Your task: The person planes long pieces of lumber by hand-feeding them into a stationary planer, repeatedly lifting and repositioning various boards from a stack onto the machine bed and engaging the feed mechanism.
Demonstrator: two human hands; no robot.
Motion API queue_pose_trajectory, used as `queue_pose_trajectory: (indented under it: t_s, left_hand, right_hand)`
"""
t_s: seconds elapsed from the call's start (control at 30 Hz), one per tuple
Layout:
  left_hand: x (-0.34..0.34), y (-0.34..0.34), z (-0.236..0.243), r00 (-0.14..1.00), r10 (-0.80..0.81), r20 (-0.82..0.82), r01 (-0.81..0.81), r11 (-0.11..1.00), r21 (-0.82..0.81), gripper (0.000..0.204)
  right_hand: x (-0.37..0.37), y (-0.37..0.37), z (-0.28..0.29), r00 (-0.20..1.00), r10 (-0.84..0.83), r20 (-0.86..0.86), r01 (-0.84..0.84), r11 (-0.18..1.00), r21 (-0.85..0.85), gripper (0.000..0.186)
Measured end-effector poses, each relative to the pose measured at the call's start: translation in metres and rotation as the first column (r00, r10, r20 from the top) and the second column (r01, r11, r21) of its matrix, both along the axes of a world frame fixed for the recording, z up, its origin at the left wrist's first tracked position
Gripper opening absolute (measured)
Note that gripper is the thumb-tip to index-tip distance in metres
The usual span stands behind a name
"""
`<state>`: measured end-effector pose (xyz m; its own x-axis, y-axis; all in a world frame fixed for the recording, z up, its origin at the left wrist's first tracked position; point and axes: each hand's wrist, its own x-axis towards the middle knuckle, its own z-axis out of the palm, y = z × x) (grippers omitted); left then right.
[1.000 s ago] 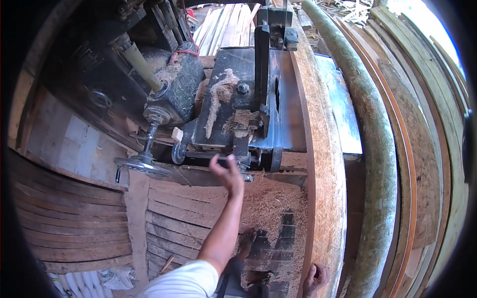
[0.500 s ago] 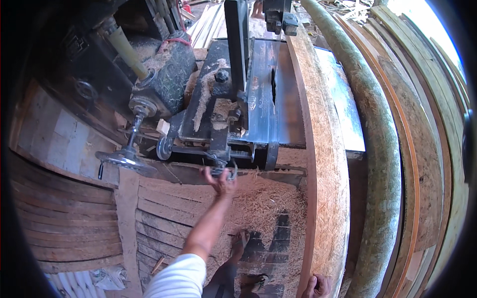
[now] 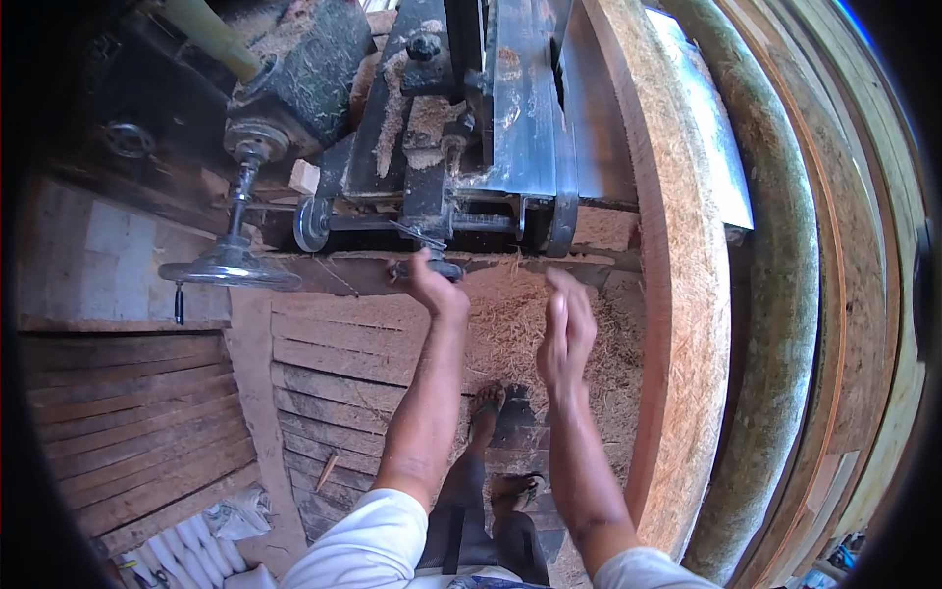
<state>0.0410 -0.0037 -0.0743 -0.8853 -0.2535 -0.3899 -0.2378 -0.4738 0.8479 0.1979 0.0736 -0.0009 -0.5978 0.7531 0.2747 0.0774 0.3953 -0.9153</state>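
Observation:
My left hand (image 3: 437, 288) is closed around a small dark metal handwheel (image 3: 446, 269) at the front of the saw's fence carriage (image 3: 427, 201); the hand hides part of the wheel. To its right, my right hand (image 3: 569, 329) is in the air over the sawdust, fingers stretched out and slightly blurred at the tips, holding nothing. The machine's steel table (image 3: 520, 137) lies beyond both hands. On its right side rests a long, thick wooden beam (image 3: 682, 294), running from the far end toward me, apart from my right hand.
A larger chrome handwheel (image 3: 231, 275) with a crank handle sticks out at the left. Right of the beam lie a round log (image 3: 770, 324) and several long planks (image 3: 854, 324). Sawdust (image 3: 505, 334) covers the slatted floor around my feet. White bags (image 3: 191, 550) are at lower left.
My right hand has left the near end of the beam and come up and left, beside my left hand. My left hand stays at the small handwheel. The view has tilted down.

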Motion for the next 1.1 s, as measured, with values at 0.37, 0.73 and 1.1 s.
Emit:
queue_pose_trajectory:
  t_s: [0.37,0.73,1.1]
  left_hand:
    - [-0.014,-0.070,0.036,0.521,-0.830,-0.198,-0.283,0.051,-0.958,0.049]
    - [-0.039,-0.057,0.016,0.829,-0.551,-0.093,0.292,0.569,-0.769,0.023]
    - [-0.069,-0.091,-0.022,0.756,-0.645,0.113,0.632,0.764,0.134,0.018]
  right_hand:
    - [-0.113,0.047,-0.042,0.882,0.464,0.079,-0.471,0.875,0.110,0.044]
    - [-0.151,-0.055,-0.163,0.944,0.216,-0.251,-0.324,0.446,-0.834,0.036]
    - [-0.121,-0.053,-0.108,0.878,0.439,-0.189,-0.438,0.583,-0.684,0.054]
